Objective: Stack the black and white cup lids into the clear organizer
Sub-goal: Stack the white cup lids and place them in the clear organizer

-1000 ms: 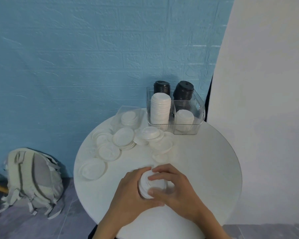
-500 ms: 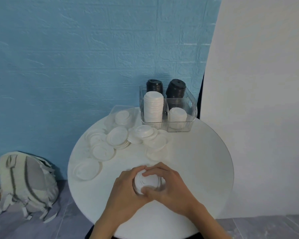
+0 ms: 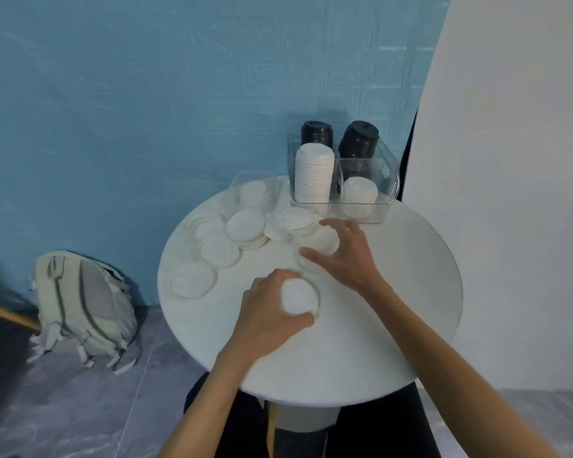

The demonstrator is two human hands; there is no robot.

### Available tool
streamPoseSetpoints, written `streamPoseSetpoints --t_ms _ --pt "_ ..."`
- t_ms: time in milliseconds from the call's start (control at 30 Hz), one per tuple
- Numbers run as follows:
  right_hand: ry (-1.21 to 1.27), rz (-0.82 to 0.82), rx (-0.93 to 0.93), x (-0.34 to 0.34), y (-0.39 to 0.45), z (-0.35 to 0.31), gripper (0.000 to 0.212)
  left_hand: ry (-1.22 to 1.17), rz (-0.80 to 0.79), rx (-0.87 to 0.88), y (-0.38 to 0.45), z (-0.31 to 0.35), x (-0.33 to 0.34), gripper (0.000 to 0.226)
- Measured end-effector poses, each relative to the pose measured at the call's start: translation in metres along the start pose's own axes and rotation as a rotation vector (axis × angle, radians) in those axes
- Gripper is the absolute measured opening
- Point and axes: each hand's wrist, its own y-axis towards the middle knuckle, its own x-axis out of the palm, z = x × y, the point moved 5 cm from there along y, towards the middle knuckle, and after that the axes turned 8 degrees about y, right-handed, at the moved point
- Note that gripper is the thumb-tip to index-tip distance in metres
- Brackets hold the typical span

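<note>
A blue textured wall backs a round white surface (image 3: 394, 292) at frame centre. At its upper edge stands a clear organizer (image 3: 386, 180) holding two white lid stacks in front and two black stacks behind. Loose white lids (image 3: 245, 224) lie scattered left of it. The left hand (image 3: 268, 315) grasps a small stack of white lids (image 3: 299, 296). The right hand (image 3: 346, 256), fingers spread, reaches over a loose lid (image 3: 323, 241). A grey backpack (image 3: 83, 309) sits on the floor, lower left.

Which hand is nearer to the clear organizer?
Right. The right hand reaches over loose lids just in front of the organizer; the left hand holds a lid stack farther back.
</note>
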Motion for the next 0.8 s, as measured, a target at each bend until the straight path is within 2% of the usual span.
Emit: streamPoseSetpoints --t_ms 67,167,400,600,800 --pt "-0.04 -0.037 0.025 0.01 0.004 0.001 0.072 0.012 0.003 0.009 -0.002 0.0 0.0 0.068" --pt "-0.048 -0.006 0.025 0.015 0.006 0.004 0.064 0.01 0.003 0.019 -0.005 0.001 -0.002 0.066" --pt "0.127 0.036 -0.002 0.0 -0.008 0.006 0.044 0.0 -0.02 -0.007 -0.008 0.002 -0.004 0.067" --pt "0.12 0.009 -0.019 -0.001 -0.017 0.012 0.042 -0.011 -0.01 -0.003 -0.007 0.002 -0.003 0.068" --pt "0.321 -0.005 0.01 -0.007 -0.018 0.016 0.034 -0.01 -0.002 0.007 -0.005 0.0 -0.001 0.069"
